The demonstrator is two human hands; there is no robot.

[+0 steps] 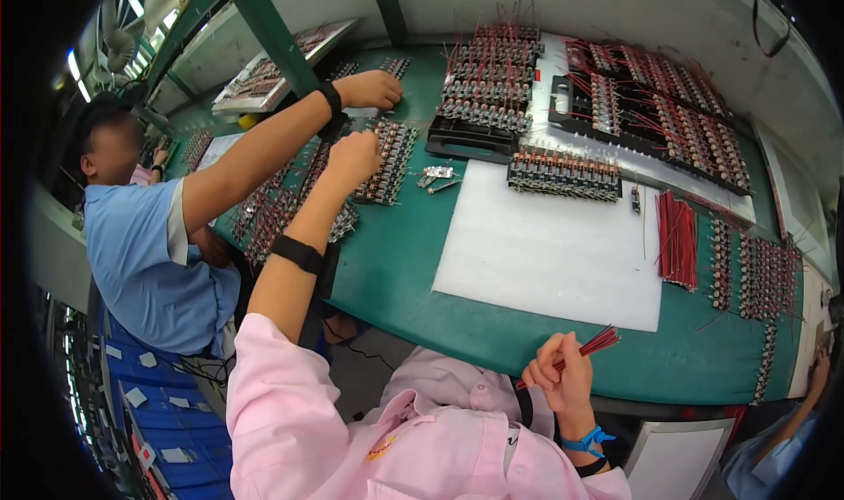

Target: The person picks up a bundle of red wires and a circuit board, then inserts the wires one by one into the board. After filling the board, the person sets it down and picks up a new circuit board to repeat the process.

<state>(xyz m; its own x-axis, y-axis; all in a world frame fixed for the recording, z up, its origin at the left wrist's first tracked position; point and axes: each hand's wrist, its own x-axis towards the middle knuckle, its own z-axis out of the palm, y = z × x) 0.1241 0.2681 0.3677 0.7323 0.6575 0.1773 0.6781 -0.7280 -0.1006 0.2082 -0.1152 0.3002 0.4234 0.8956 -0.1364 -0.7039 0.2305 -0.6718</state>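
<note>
My left hand [354, 159], with a black wrist strap, reaches out over the left part of the table. Its fingers are curled closed at the edge of a block of small electronic modules [393, 164]; what they hold, if anything, is hidden. Close to my body at the table's front edge, my right hand [560, 372] is closed around a bundle of thin red wires [600, 341], whose ends stick out on both sides. A white foam mat [545, 254] lies in front of me, with a row of modules [563, 176] along its far edge.
A co-worker in blue reaches across from the left, a hand [369, 90] just beyond mine. Red wires [675, 240] lie right of the mat, beside more modules [767, 276]. Black trays [470, 138] bear wired modules at the back. A green post [272, 34] rises at back left.
</note>
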